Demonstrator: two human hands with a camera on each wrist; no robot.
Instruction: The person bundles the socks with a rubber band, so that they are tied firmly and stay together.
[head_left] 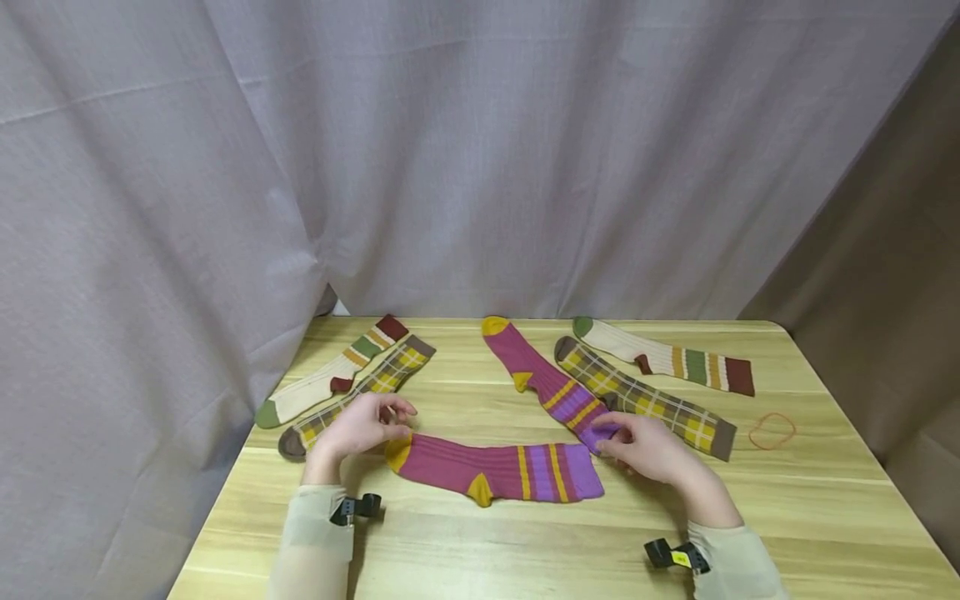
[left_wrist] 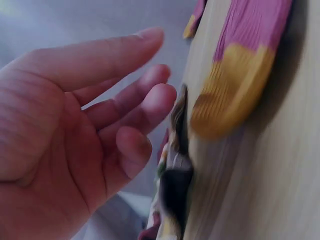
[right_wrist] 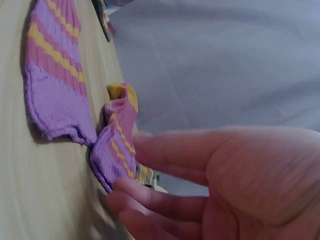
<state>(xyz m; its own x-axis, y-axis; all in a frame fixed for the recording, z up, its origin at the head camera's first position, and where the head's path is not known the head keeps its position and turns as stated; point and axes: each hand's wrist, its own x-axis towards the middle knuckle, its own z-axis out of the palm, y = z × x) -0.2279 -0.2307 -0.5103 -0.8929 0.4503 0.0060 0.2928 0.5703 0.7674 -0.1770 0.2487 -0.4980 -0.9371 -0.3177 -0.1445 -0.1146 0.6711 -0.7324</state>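
One magenta sock point(head_left: 457, 462) with a mustard toe and heel and a striped purple cuff lies crosswise in front. My left hand point(head_left: 365, 425) hovers beside its toe, fingers loosely bent; the left wrist view shows a gap between that hand point(left_wrist: 85, 120) and the mustard toe point(left_wrist: 230, 95). A matching magenta sock point(head_left: 534, 362) slants away behind it, its purple cuff close to the first sock's cuff. My right hand point(head_left: 648, 446) is at this second cuff point(right_wrist: 107, 155), thumb and fingers apart in the right wrist view; whether the fingertips touch the fabric is unclear.
A cream striped sock point(head_left: 315, 385) and a brown-yellow plaid sock point(head_left: 393, 367) lie at left. Another cream striped sock point(head_left: 660, 354) and plaid sock point(head_left: 652, 400) lie at right. An orange rubber band point(head_left: 772, 431) is farther right. Grey curtain point(head_left: 480, 167) hangs behind the wooden table point(head_left: 480, 550).
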